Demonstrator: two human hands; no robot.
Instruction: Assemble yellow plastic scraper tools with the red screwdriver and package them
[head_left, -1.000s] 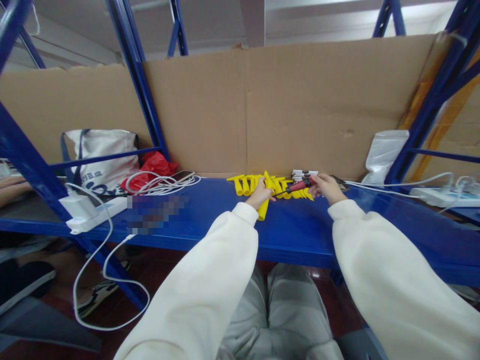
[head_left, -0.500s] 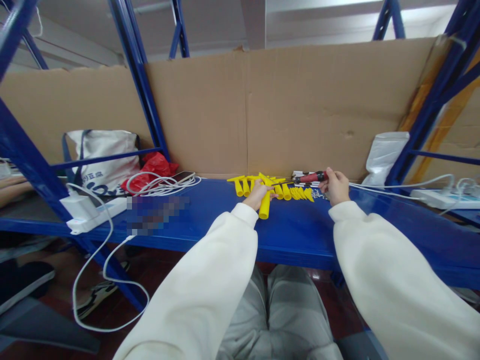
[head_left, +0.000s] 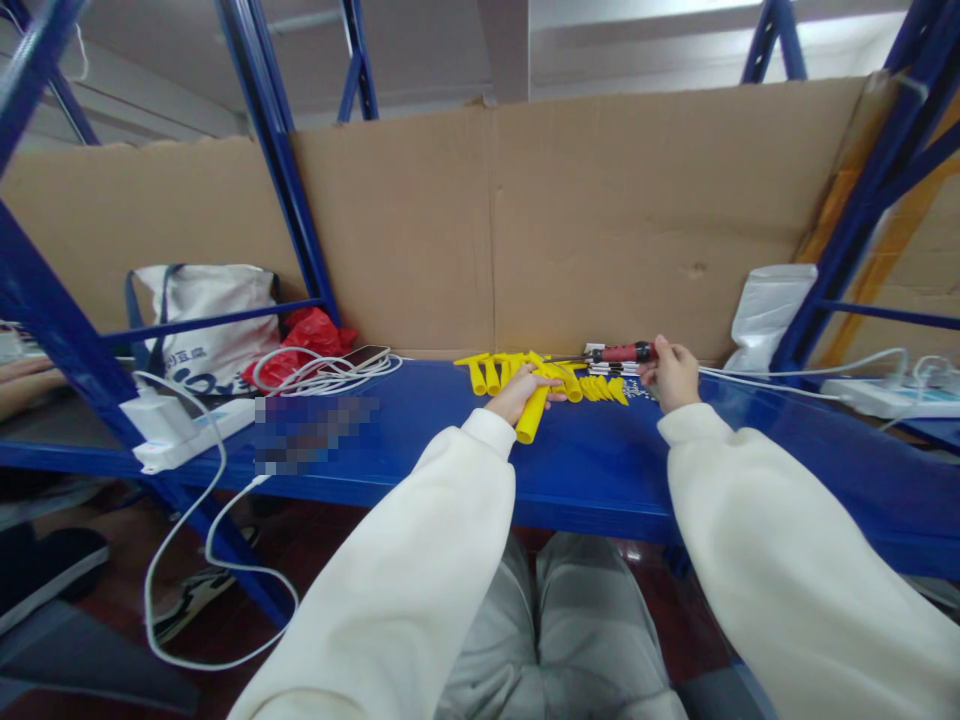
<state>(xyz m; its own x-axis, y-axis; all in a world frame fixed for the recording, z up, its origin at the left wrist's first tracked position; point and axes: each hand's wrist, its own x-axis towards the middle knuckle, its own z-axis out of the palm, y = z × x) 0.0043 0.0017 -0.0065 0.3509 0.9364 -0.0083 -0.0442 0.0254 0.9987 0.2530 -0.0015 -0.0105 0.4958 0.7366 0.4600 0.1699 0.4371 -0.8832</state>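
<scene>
My left hand [head_left: 514,394] is closed around a yellow plastic piece with a hollow round handle [head_left: 532,416]. The handle's open end points down toward me, and fingers cover part of its upper end. In my right hand [head_left: 673,376] is a screwdriver [head_left: 624,353] with a red and black handle, its thin shaft pointing left, almost level. The shaft's tip is close above the held piece; I cannot tell whether they touch. Behind my left hand stands a row of similar yellow pieces [head_left: 478,376]. Small flat yellow pieces [head_left: 602,389] lie right of it.
Tiny light-coloured parts [head_left: 632,390] are scattered on the blue shelf [head_left: 442,440]. Cardboard [head_left: 600,210] closes off the back. At left are a power strip [head_left: 199,434], coiled white cable [head_left: 322,372], a red bag [head_left: 311,332] and a cloth bag [head_left: 214,315]. A white pouch [head_left: 772,310] stands right.
The yellow piece has turned in my left hand, its upper end now reaching to the right. The screwdriver's shaft has risen from a downward slant to nearly level. My right hand barely moved.
</scene>
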